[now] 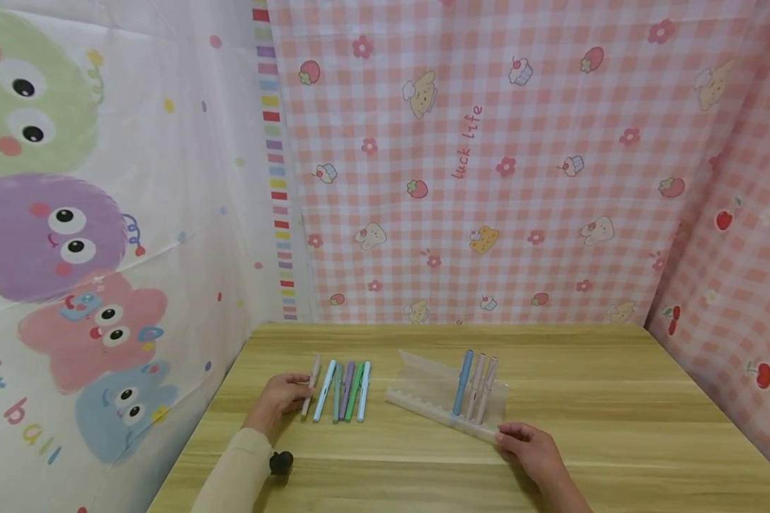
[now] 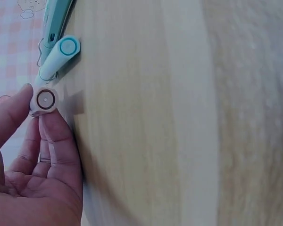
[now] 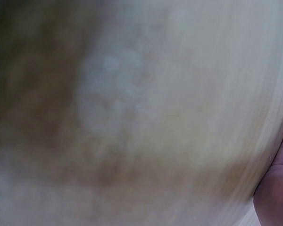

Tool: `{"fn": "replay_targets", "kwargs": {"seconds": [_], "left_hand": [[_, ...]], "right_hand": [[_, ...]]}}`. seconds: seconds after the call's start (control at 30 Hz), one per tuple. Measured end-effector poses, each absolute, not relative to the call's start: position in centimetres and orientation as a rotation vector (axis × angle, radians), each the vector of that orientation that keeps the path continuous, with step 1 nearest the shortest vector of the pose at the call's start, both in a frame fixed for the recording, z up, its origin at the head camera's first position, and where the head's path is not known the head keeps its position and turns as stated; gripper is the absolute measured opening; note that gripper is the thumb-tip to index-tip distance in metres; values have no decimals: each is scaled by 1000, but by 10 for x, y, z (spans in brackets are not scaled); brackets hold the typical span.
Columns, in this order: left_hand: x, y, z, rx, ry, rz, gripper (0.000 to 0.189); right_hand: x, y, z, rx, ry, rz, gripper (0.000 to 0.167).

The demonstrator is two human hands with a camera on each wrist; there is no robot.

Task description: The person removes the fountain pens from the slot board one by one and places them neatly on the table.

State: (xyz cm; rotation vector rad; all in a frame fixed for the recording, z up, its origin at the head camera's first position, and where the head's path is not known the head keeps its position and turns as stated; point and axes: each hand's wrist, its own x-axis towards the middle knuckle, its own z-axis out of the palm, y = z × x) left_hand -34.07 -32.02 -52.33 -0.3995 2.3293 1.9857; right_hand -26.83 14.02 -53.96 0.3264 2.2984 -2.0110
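Note:
My left hand [image 1: 284, 394] pinches a pale pink pen [image 1: 311, 388] between thumb and fingers at the left end of a row of pens. In the left wrist view the round end of this pen [image 2: 45, 100] faces the camera. Beside it lie a light blue pen [image 1: 324, 391], a grey-green one, a purple pen [image 1: 346, 391], a green pen [image 1: 354, 392] and another light blue pen [image 1: 364, 392]. My right hand [image 1: 532, 452] grips the near right corner of a clear plastic pen sleeve [image 1: 417, 375] with a notched edge. On it rest a blue pen [image 1: 463, 382] and two pale pink pens [image 1: 475, 386].
The wood-grain table [image 1: 616, 399] carries everything. A black object [image 1: 281, 463] sits at the left wrist. Printed cloth [image 1: 462, 214] hangs behind the table and at both sides. The right wrist view is mostly blurred table, with part of the hand at its right edge.

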Motion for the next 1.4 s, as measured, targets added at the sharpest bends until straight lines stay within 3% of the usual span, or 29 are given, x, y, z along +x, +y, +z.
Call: {"fn": "replay_targets", "kwargs": {"seconds": [1.07,1.4], "left_hand": [[-339,-311,-509,-414,2437,1862,45],[-346,-295,-501,-297,2421,1906,45]], "right_hand": [[-269,141,-540,313,2321,-1986,19],[-269,141,-541,310,2324,-1992,18]]}}
